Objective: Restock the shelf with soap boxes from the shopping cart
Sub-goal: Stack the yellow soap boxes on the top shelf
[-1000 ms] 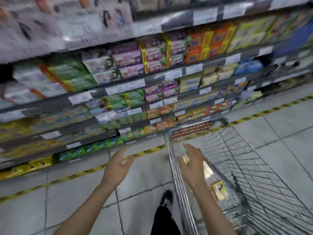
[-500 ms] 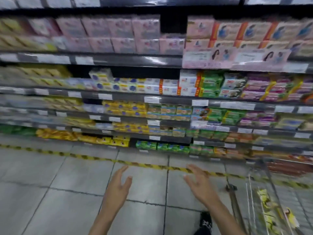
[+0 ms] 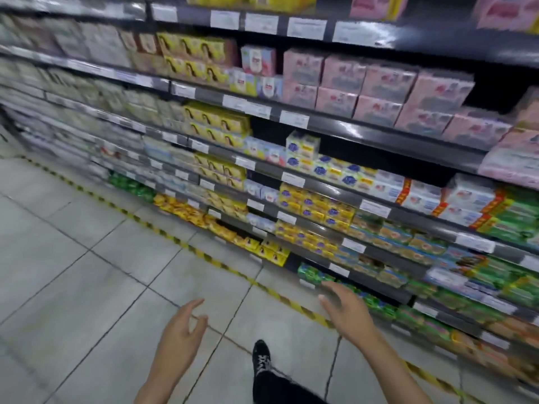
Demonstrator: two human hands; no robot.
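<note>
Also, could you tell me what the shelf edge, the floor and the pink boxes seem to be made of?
Shelf edge: probably painted metal, dark and semi-glossy, since it carries bright glints. Floor: pale tiles, likely ceramic, low sheen, split by thin dark grout lines. Pink boxes: apparently printed cardboard, with flat faces and square corners; blur hides their finish.

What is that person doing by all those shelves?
A person is standing in a shop aisle, facing shelves packed with soap boxes. The left hand and right hand are both held out in front with loose fingers, and neither holds a box. The right hand is nearer the low shelves. One shoe is on the tiled floor. No cart shows in this view, so no restocking is happening at this moment.
</note>
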